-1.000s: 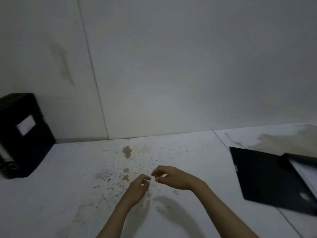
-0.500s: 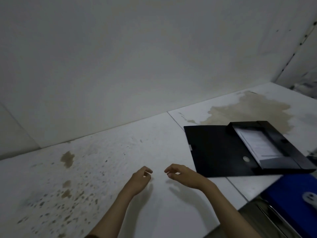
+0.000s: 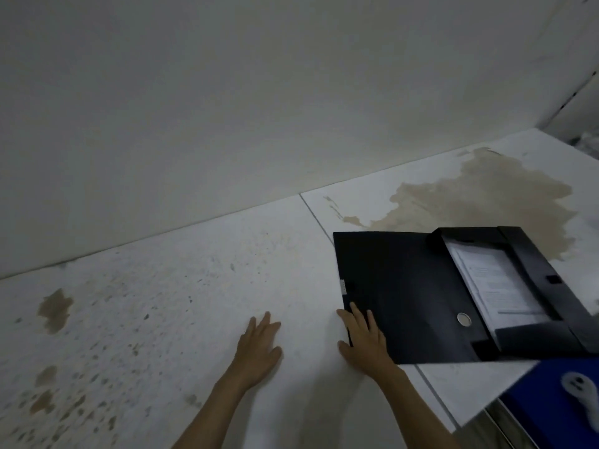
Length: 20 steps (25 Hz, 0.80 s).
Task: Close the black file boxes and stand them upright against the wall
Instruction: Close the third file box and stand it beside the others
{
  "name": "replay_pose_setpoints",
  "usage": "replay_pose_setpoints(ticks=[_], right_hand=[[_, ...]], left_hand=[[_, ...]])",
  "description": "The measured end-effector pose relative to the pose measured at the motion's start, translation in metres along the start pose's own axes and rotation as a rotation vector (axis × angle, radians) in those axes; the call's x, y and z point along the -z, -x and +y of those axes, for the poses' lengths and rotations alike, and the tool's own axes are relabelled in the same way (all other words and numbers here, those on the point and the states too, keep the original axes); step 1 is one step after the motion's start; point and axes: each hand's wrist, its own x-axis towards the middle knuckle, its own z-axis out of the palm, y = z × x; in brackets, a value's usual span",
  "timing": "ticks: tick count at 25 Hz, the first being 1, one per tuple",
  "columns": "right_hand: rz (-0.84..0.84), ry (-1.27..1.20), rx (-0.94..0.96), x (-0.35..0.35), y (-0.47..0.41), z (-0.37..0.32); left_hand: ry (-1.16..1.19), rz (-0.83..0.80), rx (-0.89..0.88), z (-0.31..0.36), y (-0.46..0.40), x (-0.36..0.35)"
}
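A black file box (image 3: 408, 296) lies open and flat on the white table (image 3: 201, 286) at the right. Its wide lid is spread to the left, and white papers (image 3: 496, 283) fill the tray on the right. My right hand (image 3: 363, 338) rests with fingers spread on the lid's near left corner, fingertips on the black surface. To its left, my left hand (image 3: 257, 348) lies flat and open on the bare table, apart from the box.
A pale wall (image 3: 259, 108) runs behind the table. Brown stains (image 3: 470, 192) mark the table behind the box and at the left. A blue box (image 3: 557, 403) sits beyond the table's near right edge.
The view swung right, so the upright black box at the left left the frame. Both hands spread and moved forward. My right hand came down onto the open lid's corner.
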Motion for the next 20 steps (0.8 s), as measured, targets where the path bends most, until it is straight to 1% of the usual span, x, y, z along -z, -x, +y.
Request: replay_pose_setpoints(ticks=[2, 5, 8, 10, 12, 15, 18, 20], right_hand=[[0.031, 0.016, 0.052, -0.009, 0.004, 0.010], [0.042, 0.002, 0.107, -0.011, 0.006, 0.019], [0.019, 0.014, 0.126, -0.014, 0.005, 0.026], [-0.006, 0.031, 0.141, -0.016, 0.003, 0.028], [-0.056, 0.046, 0.168, -0.011, -0.006, 0.031], [-0.212, 0.046, 0.212, 0.003, -0.018, 0.031], [-0.341, 0.075, 0.257, 0.016, -0.026, 0.034], [-0.376, 0.099, 0.307, 0.025, -0.027, 0.041]], left_hand=[[-0.061, -0.022, 0.014, 0.012, -0.007, -0.005], [-0.080, -0.052, 0.017, 0.033, -0.020, -0.010], [-0.134, -0.122, 0.005, 0.053, -0.031, -0.018], [-0.220, -0.125, 0.025, 0.061, -0.037, -0.025], [-0.296, -0.097, 0.056, 0.067, -0.040, -0.031], [-0.366, -0.049, 0.099, 0.071, -0.039, -0.036], [-0.334, -0.018, 0.161, 0.076, -0.044, -0.039], [-0.316, 0.022, 0.203, 0.080, -0.047, -0.043]])
